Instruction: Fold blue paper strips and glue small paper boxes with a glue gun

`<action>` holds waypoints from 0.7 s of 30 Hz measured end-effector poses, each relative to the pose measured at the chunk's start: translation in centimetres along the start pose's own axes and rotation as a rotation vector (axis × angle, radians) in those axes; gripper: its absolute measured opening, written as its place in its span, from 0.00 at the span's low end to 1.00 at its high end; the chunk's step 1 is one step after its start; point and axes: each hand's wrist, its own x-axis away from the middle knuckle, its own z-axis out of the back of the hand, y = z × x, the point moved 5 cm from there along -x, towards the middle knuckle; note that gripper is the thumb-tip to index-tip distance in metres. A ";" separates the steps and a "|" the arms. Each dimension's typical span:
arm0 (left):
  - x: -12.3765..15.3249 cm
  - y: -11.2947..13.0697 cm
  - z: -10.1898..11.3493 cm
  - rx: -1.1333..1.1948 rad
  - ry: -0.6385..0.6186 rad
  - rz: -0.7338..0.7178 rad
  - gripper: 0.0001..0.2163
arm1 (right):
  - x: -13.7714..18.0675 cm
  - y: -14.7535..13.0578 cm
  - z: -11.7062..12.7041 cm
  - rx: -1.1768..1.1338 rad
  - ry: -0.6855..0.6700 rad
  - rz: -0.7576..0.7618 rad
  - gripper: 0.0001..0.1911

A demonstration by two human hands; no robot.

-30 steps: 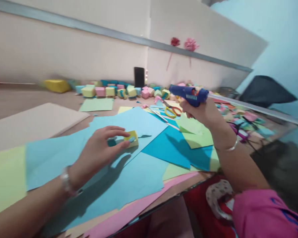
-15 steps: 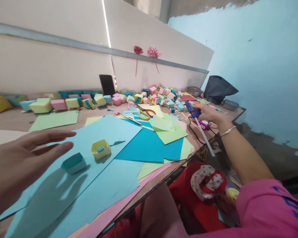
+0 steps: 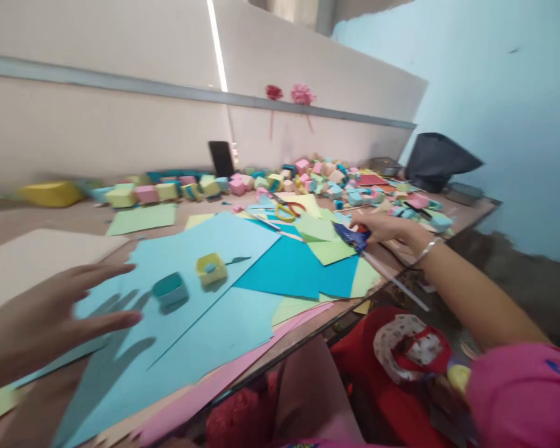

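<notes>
My left hand (image 3: 65,317) hovers over the light blue paper (image 3: 242,317) with thumb and fingers apart, holding nothing. Just right of it sits a small open blue paper box (image 3: 170,291). Beside that box is a small yellow paper box (image 3: 211,270) with a light blue bit inside, and a thin dark blue paper scrap (image 3: 238,259) lies at its right. In my right hand (image 3: 378,229) is a blue glue gun (image 3: 352,238), its nozzle pointing left above the green paper. A white glue stick (image 3: 396,281) sticks out of its back, toward the table edge.
Folded paper boxes in several colours (image 3: 326,177) line the back, with a dark phone (image 3: 221,158) propped among them. Scissors (image 3: 289,210) lie on the papers. A black bag (image 3: 441,160) stands at the far right, and a red stool (image 3: 378,373) is below the edge.
The glue gun has come left and down over the papers in my right hand. My left hand has drawn back from the blue box, fingers spreading wider. The view has shifted slightly.
</notes>
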 end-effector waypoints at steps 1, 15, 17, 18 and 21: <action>0.3 0.8 -0.2 -0.163 -0.041 -0.058 0.31 | 0.0 -0.1 0.2 0.014 0.005 0.019 0.29; 1.4 1.7 -4.1 -0.304 0.007 -0.191 0.16 | -10.8 -27.0 -2.5 -0.195 0.292 0.380 0.35; 1.9 2.1 -3.9 -0.237 0.050 -0.204 0.12 | -12.5 -28.4 -3.9 -0.245 0.276 0.379 0.27; 2.1 2.3 -3.7 -0.184 0.069 -0.206 0.11 | -12.9 -28.7 -4.1 -0.284 0.276 0.383 0.24; 2.5 2.6 -3.1 0.037 0.080 -0.161 0.11 | -12.8 -28.9 -3.3 -0.454 0.301 0.402 0.18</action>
